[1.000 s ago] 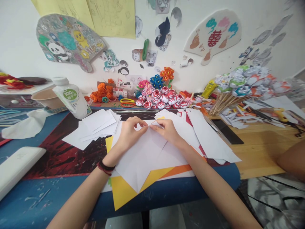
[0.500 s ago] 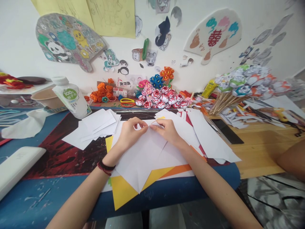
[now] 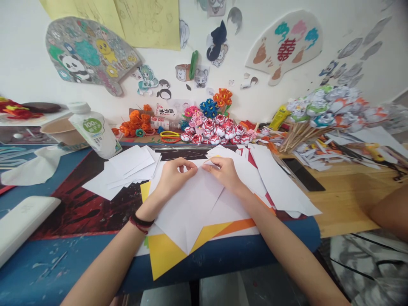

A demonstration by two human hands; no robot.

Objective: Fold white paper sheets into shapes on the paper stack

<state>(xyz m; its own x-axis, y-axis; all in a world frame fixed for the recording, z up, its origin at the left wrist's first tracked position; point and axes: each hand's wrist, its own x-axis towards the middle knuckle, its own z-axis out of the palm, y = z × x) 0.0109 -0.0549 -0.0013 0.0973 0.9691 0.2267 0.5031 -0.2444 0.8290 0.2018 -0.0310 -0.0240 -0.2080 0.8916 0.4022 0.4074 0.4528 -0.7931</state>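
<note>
A white sheet of paper [image 3: 188,208] with a faint crease at its lower tip lies in front of me, over yellow paper [image 3: 164,255] and other sheets. My left hand [image 3: 176,175] pinches its far edge between thumb and index finger. Close beside it, my right hand [image 3: 224,173] is closed in a pinch at the same edge, its index finger bent over the thumb. The fingertips nearly meet and hide the exact fold of the paper there. Orange paper [image 3: 228,230] shows below the white one.
Loose white squares [image 3: 130,163] lie to the left, long white sheets [image 3: 283,182] and a dark phone [image 3: 302,174] to the right. A white bottle [image 3: 95,131], red-and-white paper flowers [image 3: 219,129] and a stick bouquet [image 3: 328,110] stand behind. Another person's arm [image 3: 390,208] is at far right.
My right fingers have shifted slightly at the paper's far edge, and the yellow bit by the right index finger shows less. The sheet's near tip has moved slightly away from me.
</note>
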